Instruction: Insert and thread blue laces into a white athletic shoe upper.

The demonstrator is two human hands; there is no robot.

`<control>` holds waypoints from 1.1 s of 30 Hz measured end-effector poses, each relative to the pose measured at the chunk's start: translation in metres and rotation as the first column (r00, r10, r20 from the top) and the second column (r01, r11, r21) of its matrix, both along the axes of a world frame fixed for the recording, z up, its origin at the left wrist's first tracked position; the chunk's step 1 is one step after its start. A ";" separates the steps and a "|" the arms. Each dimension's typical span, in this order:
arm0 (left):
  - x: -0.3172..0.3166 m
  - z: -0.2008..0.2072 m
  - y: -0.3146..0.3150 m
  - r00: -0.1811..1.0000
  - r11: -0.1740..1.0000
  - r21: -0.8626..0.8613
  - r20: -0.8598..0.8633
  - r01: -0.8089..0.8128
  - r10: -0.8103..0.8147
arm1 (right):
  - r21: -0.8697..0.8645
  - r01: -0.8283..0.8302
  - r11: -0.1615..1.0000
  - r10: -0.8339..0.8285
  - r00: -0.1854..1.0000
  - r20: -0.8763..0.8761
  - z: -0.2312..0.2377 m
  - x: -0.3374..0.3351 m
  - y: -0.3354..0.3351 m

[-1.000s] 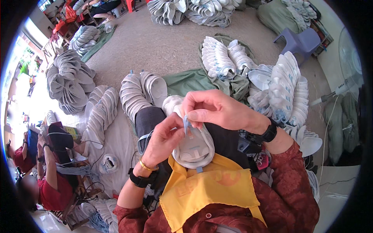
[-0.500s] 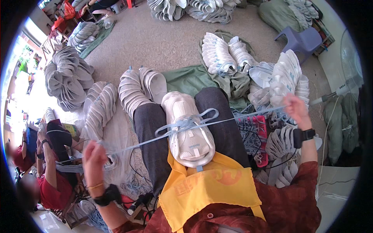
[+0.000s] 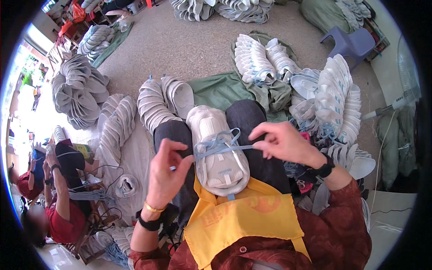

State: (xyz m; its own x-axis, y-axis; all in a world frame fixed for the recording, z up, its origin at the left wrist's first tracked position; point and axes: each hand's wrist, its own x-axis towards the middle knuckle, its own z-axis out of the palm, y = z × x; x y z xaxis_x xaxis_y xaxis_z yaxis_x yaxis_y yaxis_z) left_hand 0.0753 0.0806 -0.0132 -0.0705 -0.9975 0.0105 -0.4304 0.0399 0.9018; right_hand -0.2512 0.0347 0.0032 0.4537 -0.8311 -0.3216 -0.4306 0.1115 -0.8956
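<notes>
A white shoe (image 3: 221,170) stands between my thighs, its toe end toward my yellow apron. A light blue shoelace (image 3: 218,150) lies across its upper in loops. At the shoe's right, my right hand (image 3: 285,145) pinches one stretch of the lace between thumb and fingers. My left hand (image 3: 165,175) is at the shoe's left side, thumb and index finger apart, the thumb tip close to the lace. A small pale thing shows by its curled fingers; I cannot make out what it is.
Stacked shoe pieces (image 3: 155,103) stand just beyond my knees, with more stacks (image 3: 335,96) at the right. A purple stool (image 3: 348,45) and a fan (image 3: 407,76) are at the far right. To the left, a person in red (image 3: 65,216) sits close by.
Both hands have come inward from wide apart to the shoe's sides. The long lace stretched taut between them is now a short stretch over the shoe, and the loops have shifted.
</notes>
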 end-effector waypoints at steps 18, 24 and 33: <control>-0.020 -0.023 -0.011 0.980 0.986 -0.059 -0.119 0.155 -0.161 | 0.060 0.029 0.998 -0.031 0.999 0.020 0.009 -0.027 0.000; -0.022 -0.010 -0.007 0.992 0.993 0.014 -0.035 0.118 -0.118 | -0.653 -0.237 0.719 0.254 0.965 -0.070 -0.020 0.051 -0.043; -0.016 -0.014 -0.003 0.975 0.977 0.187 -0.213 0.100 -0.059 | -0.586 -0.507 0.632 0.420 0.860 -0.291 0.009 0.059 -0.033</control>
State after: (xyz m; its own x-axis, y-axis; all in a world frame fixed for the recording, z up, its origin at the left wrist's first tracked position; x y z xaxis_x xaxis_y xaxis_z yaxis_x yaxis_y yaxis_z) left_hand 0.0595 0.0780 -0.0277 -0.1666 -0.9727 -0.1613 -0.2376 -0.1192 0.9640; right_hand -0.1927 0.0021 0.0122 0.8312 -0.5446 0.1119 -0.3711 -0.6934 -0.6176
